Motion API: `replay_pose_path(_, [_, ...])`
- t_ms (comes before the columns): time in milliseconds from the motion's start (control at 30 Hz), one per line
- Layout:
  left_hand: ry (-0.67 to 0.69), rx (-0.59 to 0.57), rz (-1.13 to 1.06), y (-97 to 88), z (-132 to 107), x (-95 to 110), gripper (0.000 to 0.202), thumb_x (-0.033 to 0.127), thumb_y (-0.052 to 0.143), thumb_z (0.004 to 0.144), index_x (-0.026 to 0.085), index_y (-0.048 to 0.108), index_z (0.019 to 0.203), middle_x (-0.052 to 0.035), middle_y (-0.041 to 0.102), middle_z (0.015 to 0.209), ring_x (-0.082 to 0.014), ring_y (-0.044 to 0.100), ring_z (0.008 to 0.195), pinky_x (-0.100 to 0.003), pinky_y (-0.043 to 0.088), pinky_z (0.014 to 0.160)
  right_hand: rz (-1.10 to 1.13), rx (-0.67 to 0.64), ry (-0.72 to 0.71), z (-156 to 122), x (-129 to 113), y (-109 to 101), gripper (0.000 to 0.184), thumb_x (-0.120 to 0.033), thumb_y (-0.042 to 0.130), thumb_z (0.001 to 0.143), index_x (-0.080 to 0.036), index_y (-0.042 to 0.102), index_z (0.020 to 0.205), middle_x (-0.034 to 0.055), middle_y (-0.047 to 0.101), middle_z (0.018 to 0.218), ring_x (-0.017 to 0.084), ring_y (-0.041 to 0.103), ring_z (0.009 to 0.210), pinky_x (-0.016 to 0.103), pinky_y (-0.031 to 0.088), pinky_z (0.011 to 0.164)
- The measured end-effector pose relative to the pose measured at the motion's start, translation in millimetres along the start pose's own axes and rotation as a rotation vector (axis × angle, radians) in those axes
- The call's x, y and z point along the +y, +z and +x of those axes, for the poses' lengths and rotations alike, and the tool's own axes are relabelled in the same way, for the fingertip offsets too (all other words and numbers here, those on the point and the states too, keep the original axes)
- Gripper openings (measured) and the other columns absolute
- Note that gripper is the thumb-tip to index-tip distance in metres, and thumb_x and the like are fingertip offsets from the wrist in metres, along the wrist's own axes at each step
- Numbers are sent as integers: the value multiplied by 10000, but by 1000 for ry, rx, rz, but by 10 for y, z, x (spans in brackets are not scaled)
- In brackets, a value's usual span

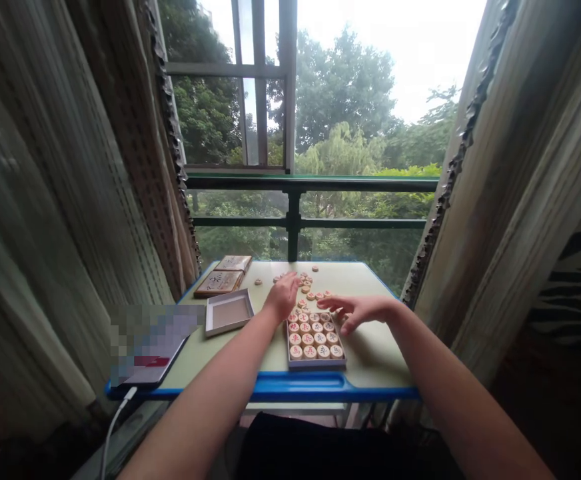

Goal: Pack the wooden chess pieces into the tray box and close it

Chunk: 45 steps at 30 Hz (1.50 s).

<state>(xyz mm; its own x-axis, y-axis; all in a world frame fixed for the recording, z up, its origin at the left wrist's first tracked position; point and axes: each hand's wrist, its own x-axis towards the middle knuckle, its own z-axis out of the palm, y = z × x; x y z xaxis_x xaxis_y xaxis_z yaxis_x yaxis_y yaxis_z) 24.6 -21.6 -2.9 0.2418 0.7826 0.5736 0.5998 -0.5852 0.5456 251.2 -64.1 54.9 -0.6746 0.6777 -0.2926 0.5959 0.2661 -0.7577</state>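
Head view: where are the pale round wooden pieces (309, 339) with red and dark characters seen?

Four rows are set in the shallow grey-lilac box (316, 363), at the lower centre of the frame. Other loose pale discs (310, 296) are scattered just above it, on the cream tabletop with blue edging (375, 353).

And how is the left hand (284, 295) held?

It is placed at the centre, beside the loose discs, with its fingers drawn close together; whether anything is gripped beneath them cannot be told.

The right hand (358, 311)?

It is held at the upper right corner of the box, fingers curved and spread, thumb set apart from them.

What is found to the left?

A shallow grey open tray (228, 312) is laid left of centre, below a brown patterned flat case (219, 283). At the lower left, a dark-edged phone (173, 339), partly pixelated, is joined by a white cable (112, 421).
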Motion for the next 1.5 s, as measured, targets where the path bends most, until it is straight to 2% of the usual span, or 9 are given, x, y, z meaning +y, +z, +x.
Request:
replay_pose_path(133, [-55,116,-135,-86,7,239,432,350,268,918,172,629,1077,-107,627,1167,-211,547,1128,-360,393,990,146,245,-24,-30,-82,135,618,-465,650,714,-216,498,1259,110,521,1274,225,504,1129,355,433,897])
replay_pose_path(333, [-233,334,-337,-421,-69,332,488,445,280,921,154,585,1166,-107,616,1183,-226,535,1138,-376,410,961,405,935,-496,22,-412,528,200,-335,584,745,-201,665,868,71,649,1064,226,527,1109,387,379,977])
replay_pose_path(500, [-194,580,-301,-892,-359,101,585,515,242,916,117,553,1210,-129,523,1305,-200,415,1264,-343,286,1076,653,990,-744,241,-925,889,332,-338,561,780,-262,620,1098,24,589,1213,213,474,1185,401,322,1030])
replay_pose_path(633, [-183,678,-152,-1231,-725,-99,650,525,195,917,61,541,1212,-178,491,1323,-208,396,1277,-341,261,1092,618,973,-692,631,-1304,1222,364,-409,488,829,-256,596,1142,15,549,1265,188,440,1211,361,305,1039])
replay_pose_path(833, [-254,497,17,-1435,-1252,-193,485,428,277,926,125,601,1122,-134,592,1216,-215,445,1239,-369,327,1052,373,942,-343,1207,-1393,1637,441,-441,351,877,-190,607,1134,69,499,1319,188,389,1258,329,256,1062])
replay_pose_path(1067, [-391,288,138,-1316,-1350,-270,397,296,343,907,136,536,1214,-142,436,1378,-213,321,1323,-377,294,1071,150,1029,-94,1447,-1061,1877,519,-330,413,847,-87,453,1304,157,265,1464,235,182,1368,389,152,1100])
replay_pose_path(1267, [-416,248,259,-1140,-1463,-314,475,350,379,895,139,432,1318,-158,158,1506,-263,263,1347,-382,294,1065,153,1062,-15,1520,-899,1808,542,-350,379,851,-96,420,1329,163,429,1368,237,380,1278,346,304,1033])
replay_pose_path(1400, [-472,123,294,-1180,-1499,-264,503,414,371,891,171,420,1329,-155,154,1507,-283,315,1321,-383,293,1057,150,1037,30,1479,-881,1825,556,-363,369,857,-103,390,1348,156,558,1237,224,537,1124,314,383,958])
replay_pose_path(1500, [-545,22,312,-1214,-1478,-240,536,466,346,885,189,405,1341,-147,194,1499,-279,358,1298,-377,314,1040,110,1034,48,1472,-906,1844,550,-335,403,845,-97,402,1341,160,528,1276,235,492,1177,324,351,990])
